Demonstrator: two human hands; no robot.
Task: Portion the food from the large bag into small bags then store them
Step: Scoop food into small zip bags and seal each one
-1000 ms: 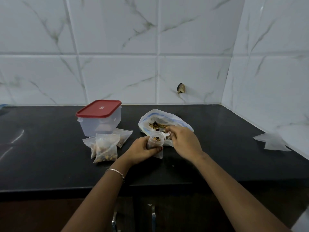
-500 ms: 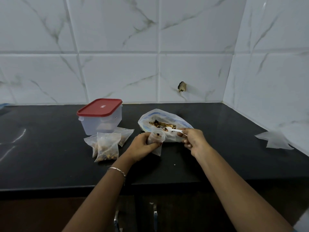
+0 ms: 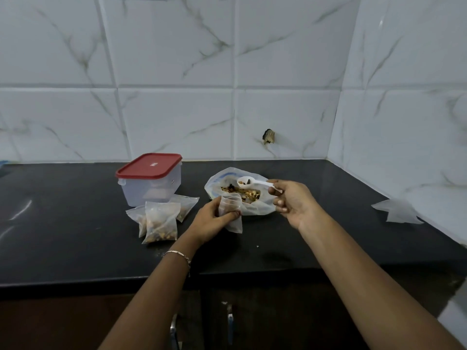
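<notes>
Up went the small white plastic spoon (image 3: 255, 182) since a moment ago; now it sits over the big clear plastic bag (image 3: 257, 208).
The right hand (image 3: 293, 200) pinches the spoon's handle, and a few bits sit in its scoop. The left hand (image 3: 212, 221) grips one small clear bag (image 3: 231, 205) in the middle of the frame, touching the big bag. The big bag lies open on the black counter (image 3: 63, 223) with mixed nuts (image 3: 243, 192) inside. Three full little bags (image 3: 160, 221) lie left of the middle, by one clear plastic box (image 3: 151, 190). Its red lid (image 3: 149, 165) has a tiny label, too small to read. At the right edge lies some crumpled clear plastic (image 3: 396, 210).
</notes>
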